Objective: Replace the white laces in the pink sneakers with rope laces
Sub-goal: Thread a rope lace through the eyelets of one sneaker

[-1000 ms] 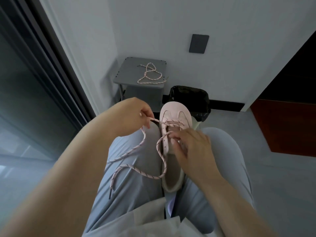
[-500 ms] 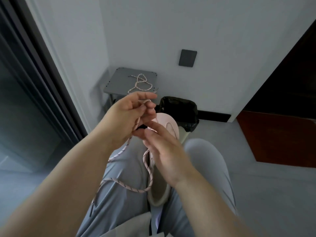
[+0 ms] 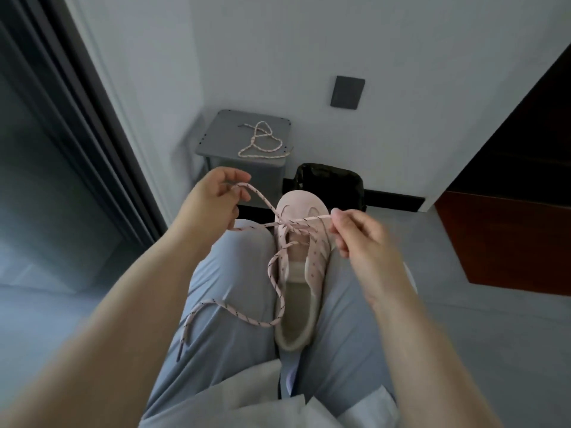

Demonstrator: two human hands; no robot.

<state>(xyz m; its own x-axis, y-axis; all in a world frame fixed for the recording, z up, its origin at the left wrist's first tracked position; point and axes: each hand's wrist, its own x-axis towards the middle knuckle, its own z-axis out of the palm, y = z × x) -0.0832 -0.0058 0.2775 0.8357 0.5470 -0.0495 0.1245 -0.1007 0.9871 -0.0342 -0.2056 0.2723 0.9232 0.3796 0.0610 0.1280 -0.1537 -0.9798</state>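
Pink sneaker (image 3: 312, 264) lies between my thighs, toe pointing away; my left grip (image 3: 213, 205) pinches one strand of its rope lace (image 3: 262, 197); my right grip (image 3: 361, 239) pinches another, drawn straight.

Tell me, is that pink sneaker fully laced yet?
Only partly. The rope lace crosses the sneaker near its toe; the tongue nearer the opening lies bare.

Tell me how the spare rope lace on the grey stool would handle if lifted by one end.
The spare rope lace lies in loose curves on the grey stool, so it is probably floppy and would dangle. It looks thin, so likely very light. Its loops cross each other, so it may tangle as it lifts.
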